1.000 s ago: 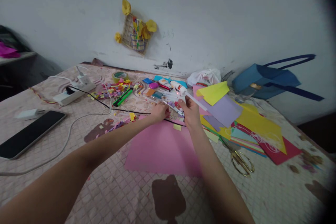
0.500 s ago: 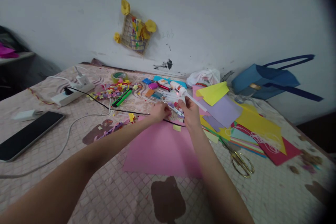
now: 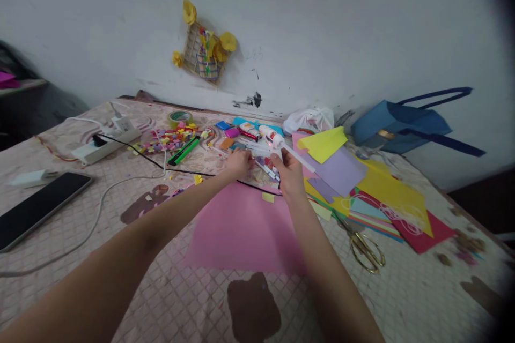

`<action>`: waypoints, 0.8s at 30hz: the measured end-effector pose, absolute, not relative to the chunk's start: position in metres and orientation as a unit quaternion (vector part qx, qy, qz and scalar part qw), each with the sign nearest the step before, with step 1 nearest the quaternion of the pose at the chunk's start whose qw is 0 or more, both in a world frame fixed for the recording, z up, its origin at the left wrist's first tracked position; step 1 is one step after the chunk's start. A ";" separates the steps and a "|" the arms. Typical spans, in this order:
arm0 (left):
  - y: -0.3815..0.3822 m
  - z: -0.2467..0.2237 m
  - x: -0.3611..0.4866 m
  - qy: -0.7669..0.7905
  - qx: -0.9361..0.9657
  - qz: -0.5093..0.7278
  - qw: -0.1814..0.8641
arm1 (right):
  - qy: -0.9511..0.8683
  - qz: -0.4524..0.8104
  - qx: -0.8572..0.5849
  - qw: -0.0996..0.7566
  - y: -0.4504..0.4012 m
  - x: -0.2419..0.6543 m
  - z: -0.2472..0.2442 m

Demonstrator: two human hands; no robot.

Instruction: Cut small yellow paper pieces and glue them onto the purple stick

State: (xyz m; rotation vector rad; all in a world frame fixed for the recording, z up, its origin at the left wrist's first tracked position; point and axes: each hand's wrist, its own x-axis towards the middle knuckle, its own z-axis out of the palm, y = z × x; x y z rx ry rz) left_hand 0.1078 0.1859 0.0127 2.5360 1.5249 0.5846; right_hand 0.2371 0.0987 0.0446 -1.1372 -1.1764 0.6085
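My right hand is wrapped round the handle of a white glue gun, its nozzle end up and to the left with a small red light showing. Beyond the pink sheet, my left hand is closed low over the table, beside white sticks; whatever its fingers pinch is too small to make out. A black cord passes under my left wrist towards my right hand. Small yellow paper pieces lie on the pink sheet's far edge.
Gold-handled scissors and coloured papers lie to the right. At the left are a phone, a power strip and a white cable. Foam flowers, a green cutter and tape sit behind. A blue bag stands back right.
My left hand has moved slightly away from me, towards the small packets. My right hand still holds the glue gun, and the view has shifted a little.
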 end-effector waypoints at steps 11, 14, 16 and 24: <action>0.178 0.016 0.038 0.520 0.831 0.184 0.074 | -0.499 0.310 -0.492 0.643 0.097 0.231 0.044; 0.178 0.014 0.039 0.514 0.833 0.190 0.080 | -0.501 0.308 -0.490 0.644 0.096 0.230 0.044; 0.181 0.012 0.042 0.509 0.835 0.190 0.087 | -0.503 0.304 -0.492 0.643 0.096 0.230 0.043; 0.188 0.008 0.077 0.494 0.843 0.191 0.091 | -0.496 0.312 -0.486 0.649 0.094 0.229 0.046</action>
